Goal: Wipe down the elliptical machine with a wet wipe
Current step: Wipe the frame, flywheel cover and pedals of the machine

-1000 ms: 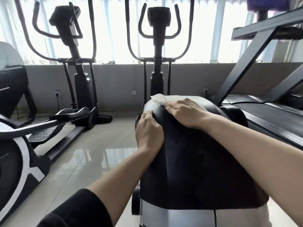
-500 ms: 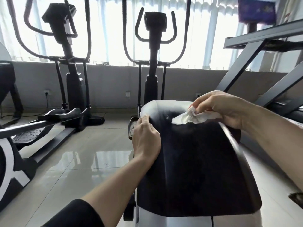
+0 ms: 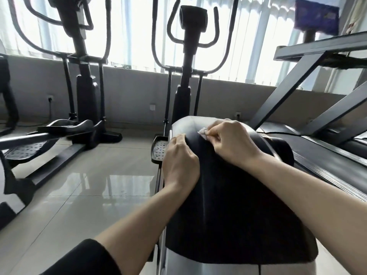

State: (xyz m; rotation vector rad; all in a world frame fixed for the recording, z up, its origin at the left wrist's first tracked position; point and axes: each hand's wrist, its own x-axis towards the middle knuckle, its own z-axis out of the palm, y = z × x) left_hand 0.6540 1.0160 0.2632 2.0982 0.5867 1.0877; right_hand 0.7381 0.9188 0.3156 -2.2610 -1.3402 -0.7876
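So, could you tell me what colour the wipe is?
White wet wipe, seen in the head view.

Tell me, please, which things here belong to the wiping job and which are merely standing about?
In the job: wet wipe, right hand pressing it, left hand on the elliptical's black housing.

Standing about: second elliptical, treadmill, wall sockets.
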